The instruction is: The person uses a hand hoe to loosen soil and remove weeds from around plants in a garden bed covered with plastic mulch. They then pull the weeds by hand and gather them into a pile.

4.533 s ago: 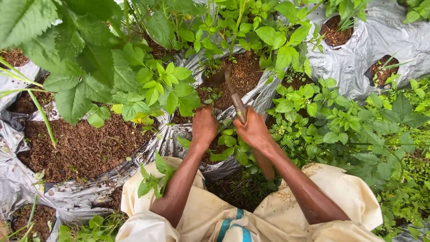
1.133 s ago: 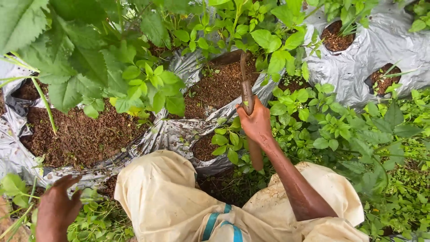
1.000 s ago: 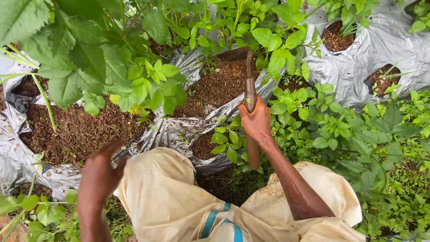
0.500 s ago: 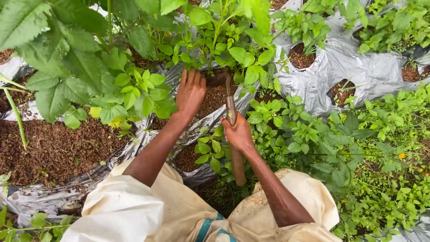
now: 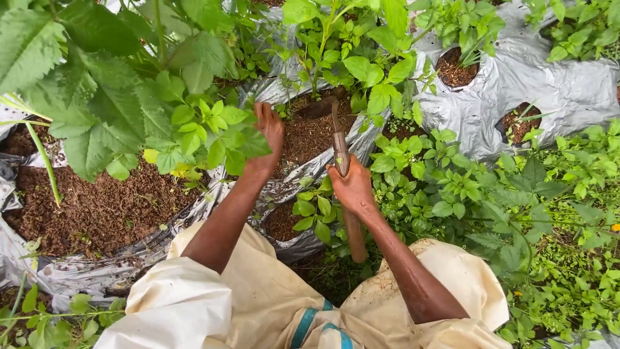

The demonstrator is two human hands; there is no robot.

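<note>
My right hand (image 5: 352, 187) grips the wooden handle of a hoe (image 5: 342, 161). Its rusty blade rests in the brown soil of a silver grow bag (image 5: 310, 132) straight ahead. My left hand (image 5: 268, 139) reaches over the same bag's soil, fingers extended and apart, holding nothing I can see. A leafy green plant (image 5: 206, 132) partly covers that hand on its left side. Both arms stretch out over my cream-coloured clothing (image 5: 258, 304).
A larger silver bag of brown soil (image 5: 97, 207) lies to the left under big serrated leaves (image 5: 84, 77). More silver bags with soil openings (image 5: 516, 84) stand at the upper right. Dense green weeds (image 5: 516, 213) fill the right side.
My left hand swung up from low on my left to the soil of the bag ahead. The right hand kept its grip on the hoe handle.
</note>
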